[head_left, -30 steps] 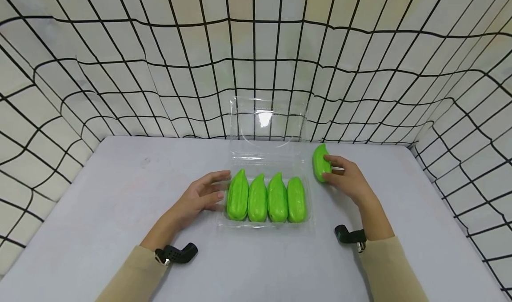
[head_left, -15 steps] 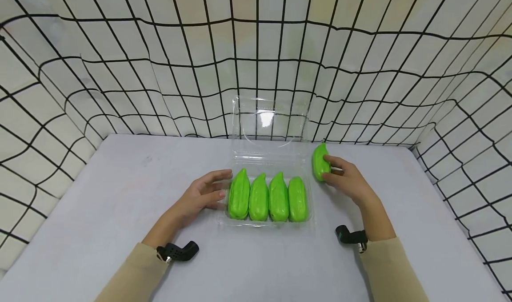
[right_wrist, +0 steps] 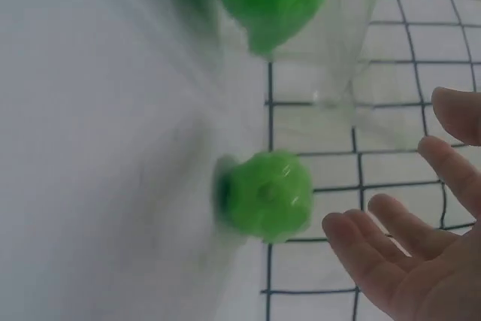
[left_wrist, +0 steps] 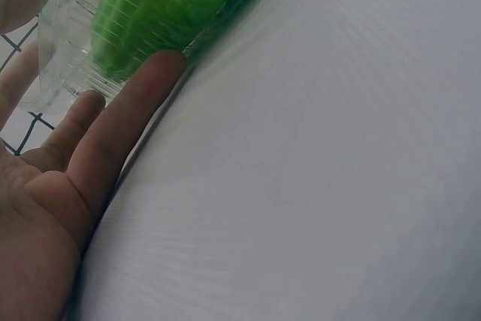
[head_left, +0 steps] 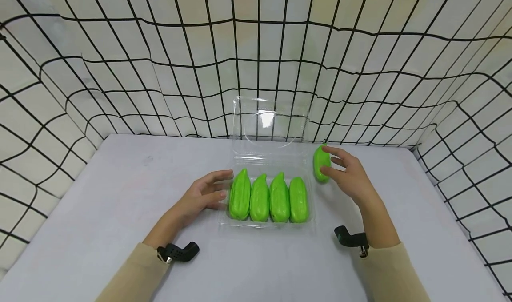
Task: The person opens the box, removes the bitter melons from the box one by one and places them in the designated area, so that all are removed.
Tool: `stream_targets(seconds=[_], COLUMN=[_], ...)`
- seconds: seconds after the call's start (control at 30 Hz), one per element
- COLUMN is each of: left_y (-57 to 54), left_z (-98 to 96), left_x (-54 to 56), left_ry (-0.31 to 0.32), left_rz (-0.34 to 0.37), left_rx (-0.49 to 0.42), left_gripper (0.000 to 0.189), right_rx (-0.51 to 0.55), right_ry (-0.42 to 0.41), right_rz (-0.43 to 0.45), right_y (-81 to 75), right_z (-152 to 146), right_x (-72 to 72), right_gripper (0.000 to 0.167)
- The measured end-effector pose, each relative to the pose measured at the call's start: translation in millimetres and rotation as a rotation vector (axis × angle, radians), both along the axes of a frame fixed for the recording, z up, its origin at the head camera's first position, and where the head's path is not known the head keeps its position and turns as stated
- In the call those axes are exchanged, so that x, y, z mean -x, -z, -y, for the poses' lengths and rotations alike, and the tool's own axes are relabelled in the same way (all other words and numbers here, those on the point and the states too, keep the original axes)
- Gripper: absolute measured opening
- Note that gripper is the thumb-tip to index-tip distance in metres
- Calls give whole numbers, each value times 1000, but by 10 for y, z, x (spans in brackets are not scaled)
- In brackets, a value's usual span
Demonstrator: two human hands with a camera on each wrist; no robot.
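A clear plastic box (head_left: pixel 266 225) stands with its lid (head_left: pixel 256 126) raised at the back. Several bright green ribbed gourds (head_left: pixel 279 197), toy-like and mostly pointed at the tip, lie side by side in it. My left hand (head_left: pixel 200 193) touches the box's left side with extended fingers; the left wrist view shows a fingertip (left_wrist: pixel 161 69) against the clear wall. Outside the box, behind its right side, another green gourd (head_left: pixel 321 164) lies on the table. My right hand (head_left: pixel 346 173) is beside it, fingers spread. In the right wrist view a gap shows between the fingers and that gourd (right_wrist: pixel 269 197).
The white table (head_left: pixel 132 182) reaches to a black wire grid (head_left: pixel 276 62) that rises at the back and both sides. A small black device (head_left: pixel 178 251) is strapped to the left wrist, and a similar one (head_left: pixel 350 236) to the right.
My right hand has let go of the gourd outside the box; its fingers have spread and moved off it. The gourd stays in place. My left hand keeps its place at the box.
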State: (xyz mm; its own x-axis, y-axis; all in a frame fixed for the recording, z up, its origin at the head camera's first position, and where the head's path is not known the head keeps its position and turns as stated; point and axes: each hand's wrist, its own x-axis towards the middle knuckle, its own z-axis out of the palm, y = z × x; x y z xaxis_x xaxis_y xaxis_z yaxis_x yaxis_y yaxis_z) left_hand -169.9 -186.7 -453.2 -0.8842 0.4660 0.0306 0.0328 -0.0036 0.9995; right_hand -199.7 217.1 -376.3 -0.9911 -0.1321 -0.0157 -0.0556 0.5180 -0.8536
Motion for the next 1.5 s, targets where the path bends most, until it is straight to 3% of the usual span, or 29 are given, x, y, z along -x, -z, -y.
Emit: stream_targets(seconds=[0.3, 0.77, 0.93, 1.13, 1.5], left_y=[23, 50, 36, 21, -7], left_z=[3, -4, -4, -1, 3], left_x=[-28, -57, -56, -32, 3], left_ry=[6, 8, 10, 7, 1], left_rz=[15, 17, 14, 5, 13], left_rx=[-21, -24, -22, -10, -7], left_gripper=[58, 59, 59, 58, 58], right_rx=[103, 126, 132, 83, 152], right_ry=[-97, -230, -285, -295, -300], right_rz=[-38, -41, -85, -142, -165], right_y=[-84, -43, 43, 108, 155], right_z=[280, 503, 590, 662, 703], right_x=[-140, -278, -281, -271, -206], right_gripper=[51, 47, 47, 47, 51])
